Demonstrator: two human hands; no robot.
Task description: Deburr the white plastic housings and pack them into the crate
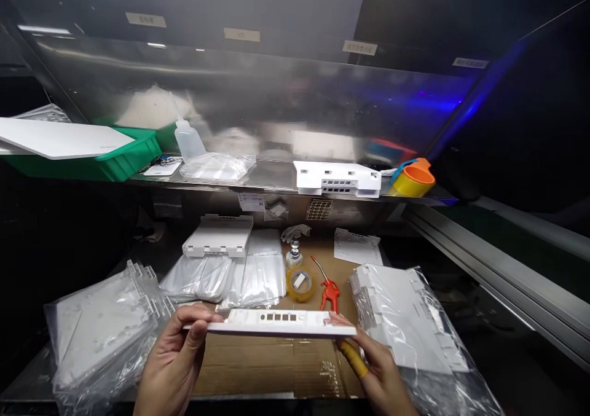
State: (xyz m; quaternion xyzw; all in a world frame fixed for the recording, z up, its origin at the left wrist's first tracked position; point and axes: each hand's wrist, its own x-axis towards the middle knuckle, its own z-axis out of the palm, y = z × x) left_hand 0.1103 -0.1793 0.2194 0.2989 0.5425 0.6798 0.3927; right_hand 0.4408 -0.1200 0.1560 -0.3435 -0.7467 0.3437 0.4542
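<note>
Between my two hands is a white plastic housing panel (276, 329), seen edge-on, with a row of square port cutouts facing me. My left hand (177, 348) pinches its left end between thumb and fingers. At the right end, my right hand (375, 364) grips it, with yellow wrapping on one finger. The panel is held above a flat cardboard sheet (258, 367). Just beyond it lie a red air blow gun (330, 293) and a roll of tape (299, 282).
Bagged white panels lie on the left (101, 317) and the right (410, 317). Clear plastic bags (258, 268) and a white housing (219, 235) lie behind. The shelf holds a green bin (124, 161), a squeeze bottle (188, 139), another housing (338, 177) and tape rolls (415, 179).
</note>
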